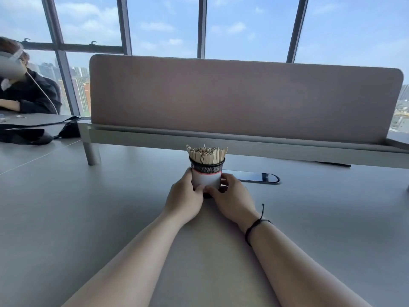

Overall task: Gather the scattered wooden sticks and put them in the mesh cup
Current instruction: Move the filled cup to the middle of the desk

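- Head view: black wire-mesh cup (207, 168) with a white label band stands upright on the grey matte table (66, 218), near its middle, in front of a beige fabric desk divider (243, 98).
- Pale flat wooden sticks (207, 155) — a full bundle — stand upright inside the cup, tips above the rim.
- Left hand (184, 196) grips the cup's left side, fingers curled round it.
- Right hand (232, 196) grips the right side likewise; thin black cord bracelet (254, 227) on that wrist.
- Dark oval cable hatch (259, 177) lies just right of the cup.
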A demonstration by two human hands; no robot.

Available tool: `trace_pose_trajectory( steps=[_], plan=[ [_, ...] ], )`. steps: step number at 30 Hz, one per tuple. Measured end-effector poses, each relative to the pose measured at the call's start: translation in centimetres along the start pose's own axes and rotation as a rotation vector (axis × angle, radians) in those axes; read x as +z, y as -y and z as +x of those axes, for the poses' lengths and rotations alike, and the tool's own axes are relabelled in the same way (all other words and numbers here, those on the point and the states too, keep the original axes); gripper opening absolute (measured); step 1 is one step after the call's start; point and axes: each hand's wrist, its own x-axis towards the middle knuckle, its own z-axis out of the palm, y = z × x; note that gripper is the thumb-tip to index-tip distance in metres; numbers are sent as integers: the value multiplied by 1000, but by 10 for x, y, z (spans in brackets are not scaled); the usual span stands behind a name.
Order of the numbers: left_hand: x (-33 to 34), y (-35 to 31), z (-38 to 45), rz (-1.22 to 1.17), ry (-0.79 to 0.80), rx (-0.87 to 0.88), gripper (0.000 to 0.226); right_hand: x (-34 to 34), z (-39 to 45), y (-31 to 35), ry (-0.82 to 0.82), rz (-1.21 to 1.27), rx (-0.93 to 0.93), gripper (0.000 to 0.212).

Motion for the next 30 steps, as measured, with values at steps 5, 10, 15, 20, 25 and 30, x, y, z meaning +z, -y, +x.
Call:
trace_pose_trajectory(
  steps=[5, 10, 15, 20, 25, 30],
  plan=[
    [1, 1, 8, 12, 21, -28, 45, 3, 9, -1, -10, -20, 0, 66],
    [1, 0, 8, 50, 28, -51, 59, 4, 15, -4, -16, -42, -12, 55],
    [-3, -4, 7, 23, -12, -55, 58, 2, 15, -2, 0, -106, -70, 27],
    [-3, -2, 10, 10, -29, -39, 50, 3, 16, -2, 5, -120, -69, 25],
    [-3, -4, 11, -49, -46, -85, 48, 4, 17, -3, 6, -118, -48, 45],
    [-3, -7, 11, -86, -39, -111, 43, 2, 11, 1, 2, -108, -24, 58]
  ],
)
